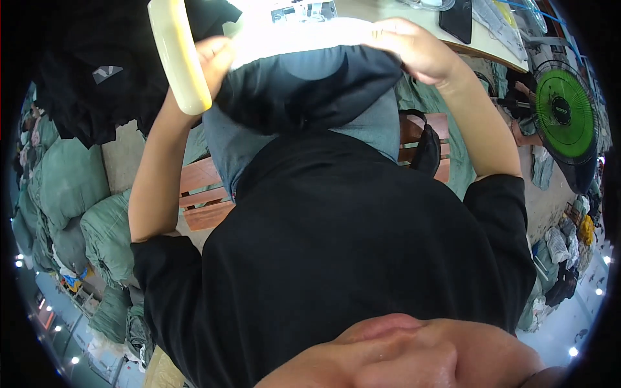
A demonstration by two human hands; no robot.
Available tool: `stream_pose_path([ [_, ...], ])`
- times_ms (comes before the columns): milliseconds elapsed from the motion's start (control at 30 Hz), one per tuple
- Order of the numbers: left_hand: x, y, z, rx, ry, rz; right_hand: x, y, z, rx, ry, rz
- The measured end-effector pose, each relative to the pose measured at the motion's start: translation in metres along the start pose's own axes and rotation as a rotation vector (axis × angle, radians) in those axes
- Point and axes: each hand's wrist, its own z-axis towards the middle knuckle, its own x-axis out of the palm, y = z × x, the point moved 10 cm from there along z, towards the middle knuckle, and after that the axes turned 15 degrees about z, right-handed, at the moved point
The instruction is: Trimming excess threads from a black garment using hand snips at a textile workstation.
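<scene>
A black cloth piece (304, 90) with a pale, glare-washed upper edge (304, 37) is stretched between my two hands above my lap. My left hand (215, 59) is closed on its left end. A glossy cream-yellow curved bar (180, 58) passes in front of that hand and wrist and hides part of them; I cannot tell what it is. My right hand (414, 50) pinches the right end of the pale edge. Just beyond the cloth, the metal foot and plate of a sewing machine (304, 11) show in bright light.
Black fabric (97, 71) is heaped at the left. A dark phone (457, 21) lies on the tabletop (491, 55) at the right. A green fan (561, 110) stands farther right. Green cloth bundles (71, 178) fill the left floor, and a wooden slatted seat (204, 200) is under me.
</scene>
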Motion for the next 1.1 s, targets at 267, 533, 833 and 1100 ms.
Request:
stream_pose_path([
  [267, -0.047, 0.01, 0.043, 0.097, -0.535, 0.02, -0.023, 0.065, 0.062, 0.098, -0.33, -0.218],
  [533, -0.042, -0.057, 0.004, 0.316, -0.919, 0.517, -0.008, 0.126, 0.072, -0.584, -0.117, -0.385],
  [833, 0.017, -0.088, -0.05, 0.371, -0.698, 0.243, -0.019, 0.096, 0.072, -0.424, -0.052, 0.259],
  [1100, 0.047, -0.08, -0.023, 0.542, -0.599, 0.818, 0.013, 0.093, 0.066, -0.243, 0.146, -0.673],
])
